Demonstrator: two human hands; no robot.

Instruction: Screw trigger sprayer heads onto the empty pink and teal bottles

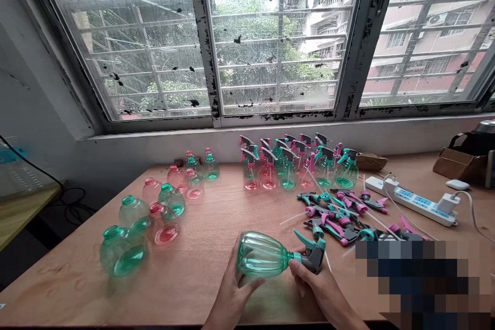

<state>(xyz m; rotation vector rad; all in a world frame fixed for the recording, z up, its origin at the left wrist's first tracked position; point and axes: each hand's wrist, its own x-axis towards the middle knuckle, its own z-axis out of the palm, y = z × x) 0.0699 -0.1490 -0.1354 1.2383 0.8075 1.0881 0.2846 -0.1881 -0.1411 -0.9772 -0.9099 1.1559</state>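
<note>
Sideways | green bottle (265,253) | left fingers (253,285): at base | right fingers (300,270): on sprayer (316,255)

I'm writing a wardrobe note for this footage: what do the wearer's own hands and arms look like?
The left hand and right hand are bare, with no gloves. No sleeves, watch, bracelet, cables or markings show; some fingers are hidden, so rings there can't be ruled out.

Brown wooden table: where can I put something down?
The brown wooden table is bare in the middle, between capless clear green and pink bottles and tangled teal, pink and black spray heads. Front left, before the capless bottles, too. It's crowded around those heads and where green and pink spray-topped bottles cluster behind.
</note>
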